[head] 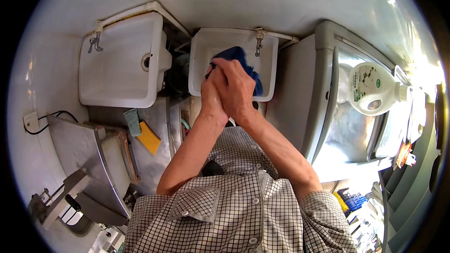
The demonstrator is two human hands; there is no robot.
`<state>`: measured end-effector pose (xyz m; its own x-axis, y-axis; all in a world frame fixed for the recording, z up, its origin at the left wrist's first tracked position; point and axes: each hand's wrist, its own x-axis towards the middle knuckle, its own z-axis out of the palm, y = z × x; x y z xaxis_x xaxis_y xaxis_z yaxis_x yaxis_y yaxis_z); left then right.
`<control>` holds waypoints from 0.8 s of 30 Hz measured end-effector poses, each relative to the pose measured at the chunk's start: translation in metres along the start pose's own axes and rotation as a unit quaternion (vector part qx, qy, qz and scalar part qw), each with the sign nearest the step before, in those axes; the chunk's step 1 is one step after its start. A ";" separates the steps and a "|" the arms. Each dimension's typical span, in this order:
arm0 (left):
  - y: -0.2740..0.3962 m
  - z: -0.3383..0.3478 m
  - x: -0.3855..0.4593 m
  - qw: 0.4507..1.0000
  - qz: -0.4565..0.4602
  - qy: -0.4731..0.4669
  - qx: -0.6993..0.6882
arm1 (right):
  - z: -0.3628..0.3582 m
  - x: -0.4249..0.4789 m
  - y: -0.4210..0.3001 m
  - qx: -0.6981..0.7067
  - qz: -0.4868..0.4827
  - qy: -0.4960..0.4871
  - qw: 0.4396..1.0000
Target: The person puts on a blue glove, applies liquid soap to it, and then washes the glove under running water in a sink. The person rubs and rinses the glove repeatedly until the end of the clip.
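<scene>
A dark blue cloth [232, 53] is bunched in my two hands above the white sink [269, 93] in front of me. My left hand [212, 93] closes around it from the left. My right hand [236, 82] presses over the left one, its fingers curled onto the cloth. Part of the cloth hangs down past my right hand on the far side. My fingertips are mostly hidden, and the wrists lie close together. A metal tap [259, 44] stands at the sink's back wall, to the right of the cloth.
At left is a second white sink [116, 80] with a tap [95, 43]. A green scouring pad [132, 122] and yellow sponge cloth [149, 137] lie on a metal surface. To the right, a white detergent bottle [369, 80] lies on a glass-topped chest freezer [323, 77].
</scene>
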<state>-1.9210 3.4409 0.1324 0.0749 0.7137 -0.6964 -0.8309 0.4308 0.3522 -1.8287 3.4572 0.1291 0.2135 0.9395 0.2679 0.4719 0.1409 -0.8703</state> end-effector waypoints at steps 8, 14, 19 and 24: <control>0.066 -0.002 -0.025 0.986 -0.001 -0.168 0.014 | -0.056 0.070 0.038 0.360 0.388 -0.073 0.845; 0.037 -0.036 -0.010 0.977 0.014 -0.197 0.077 | -0.049 0.059 -0.002 0.466 0.429 -0.130 0.763; 0.046 -0.013 -0.028 0.978 0.011 -0.147 0.146 | -0.066 0.046 0.003 0.475 0.363 -0.102 0.795; 0.040 -0.001 -0.033 0.984 0.046 -0.108 0.132 | -0.060 0.036 0.022 0.342 0.351 -0.018 0.872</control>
<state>-1.9575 3.4341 0.1691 0.1454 0.8443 -0.5158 -0.6690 0.4680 0.5775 -1.7589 3.4750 0.1444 0.2120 0.8769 -0.4314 -0.3871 -0.3300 -0.8610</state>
